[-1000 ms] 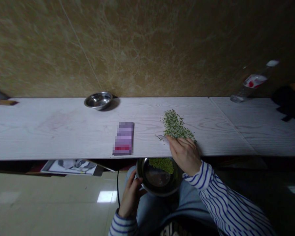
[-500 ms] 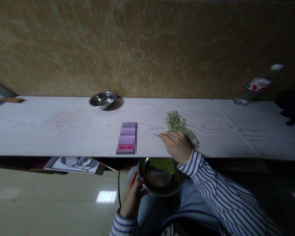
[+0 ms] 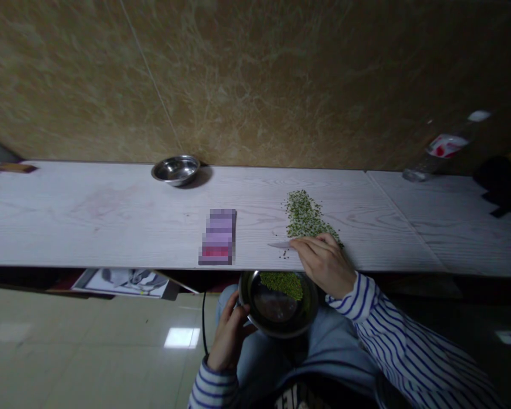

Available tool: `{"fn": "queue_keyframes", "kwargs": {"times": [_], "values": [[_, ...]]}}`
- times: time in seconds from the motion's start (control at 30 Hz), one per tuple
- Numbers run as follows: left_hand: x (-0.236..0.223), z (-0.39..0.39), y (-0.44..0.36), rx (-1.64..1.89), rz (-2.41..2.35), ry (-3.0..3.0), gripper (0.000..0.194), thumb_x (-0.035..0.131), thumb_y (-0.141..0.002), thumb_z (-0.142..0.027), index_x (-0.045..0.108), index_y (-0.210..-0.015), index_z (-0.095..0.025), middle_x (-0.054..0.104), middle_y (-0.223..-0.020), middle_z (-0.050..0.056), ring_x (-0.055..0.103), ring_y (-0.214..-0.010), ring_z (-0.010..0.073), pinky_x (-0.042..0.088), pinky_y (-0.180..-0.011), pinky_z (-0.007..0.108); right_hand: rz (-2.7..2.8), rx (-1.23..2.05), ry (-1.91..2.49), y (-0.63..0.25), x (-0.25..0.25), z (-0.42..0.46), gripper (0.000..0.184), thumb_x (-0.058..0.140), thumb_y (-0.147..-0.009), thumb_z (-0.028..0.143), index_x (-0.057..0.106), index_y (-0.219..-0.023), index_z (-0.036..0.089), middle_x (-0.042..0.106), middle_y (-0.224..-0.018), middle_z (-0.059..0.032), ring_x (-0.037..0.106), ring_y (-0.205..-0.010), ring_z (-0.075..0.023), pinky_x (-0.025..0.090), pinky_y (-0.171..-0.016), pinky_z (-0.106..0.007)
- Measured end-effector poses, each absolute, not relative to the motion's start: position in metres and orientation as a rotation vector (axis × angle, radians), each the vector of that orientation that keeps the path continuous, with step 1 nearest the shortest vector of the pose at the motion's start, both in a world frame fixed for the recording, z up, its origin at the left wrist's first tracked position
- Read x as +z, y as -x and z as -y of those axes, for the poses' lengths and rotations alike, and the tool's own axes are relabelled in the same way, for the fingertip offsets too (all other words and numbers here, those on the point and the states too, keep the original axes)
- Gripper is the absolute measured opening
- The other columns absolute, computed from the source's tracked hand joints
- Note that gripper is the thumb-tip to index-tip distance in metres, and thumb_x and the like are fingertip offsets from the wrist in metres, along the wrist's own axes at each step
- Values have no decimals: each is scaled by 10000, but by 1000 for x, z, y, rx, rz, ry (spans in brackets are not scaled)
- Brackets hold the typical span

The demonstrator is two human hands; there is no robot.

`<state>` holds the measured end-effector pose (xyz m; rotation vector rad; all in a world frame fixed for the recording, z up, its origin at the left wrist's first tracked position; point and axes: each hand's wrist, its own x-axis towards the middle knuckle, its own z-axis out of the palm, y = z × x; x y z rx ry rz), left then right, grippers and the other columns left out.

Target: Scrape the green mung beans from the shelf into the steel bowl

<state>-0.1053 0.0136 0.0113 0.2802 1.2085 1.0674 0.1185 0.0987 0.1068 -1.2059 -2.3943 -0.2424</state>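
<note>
My left hand (image 3: 230, 332) is closed on the left rim of a steel bowl (image 3: 276, 334), which sits over my lap just under the table edge. Small green beans (image 3: 283, 285) lie in the far part of that bowl. On the table, my right hand (image 3: 325, 262) grips a knife, its thin pointed blade (image 3: 280, 245) directed left and the handle hidden in my fingers. More small green beans (image 3: 305, 215) are spread just beyond this hand. A few darker grains (image 3: 284, 254) lie near the blade.
A smaller steel bowl (image 3: 176, 170) stands by the wall. Left of the blade lies a blurred purple phone-like object (image 3: 218, 236). A plastic bottle (image 3: 443, 146) and a dark object (image 3: 505, 184) stand at the right. An open drawer (image 3: 123, 282) juts out below the table's left part.
My right hand has moved right and slightly toward me with the knife, so more of the blade and a few darker grains show. The left hand still holds the bowl.
</note>
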Motion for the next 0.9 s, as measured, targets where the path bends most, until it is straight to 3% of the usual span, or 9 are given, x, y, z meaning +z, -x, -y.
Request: {"fn": "queue_keyframes", "kwargs": {"times": [0.33, 0.9], "values": [[11, -10, 108, 1059, -1192, -286, 611, 726, -669, -323, 604, -1257, -213, 707, -1017, 80, 656, -918, 265, 533, -691, 349, 2443, -244, 1263, -106, 99, -143, 192, 514, -924, 67, 670, -973, 169, 761, -933, -69, 624, -988, -194, 314, -840, -353], [9, -11, 98, 1082, -1210, -301, 688, 714, -650, -335, 585, -1317, -227, 680, -914, 53, 642, -831, 235, 520, -643, 323, 2547, -256, 951, -131, 99, -106, 268, 517, -909, 32, 660, -1095, 162, 763, -1033, -76, 625, -1057, -197, 333, -877, -388]]}}
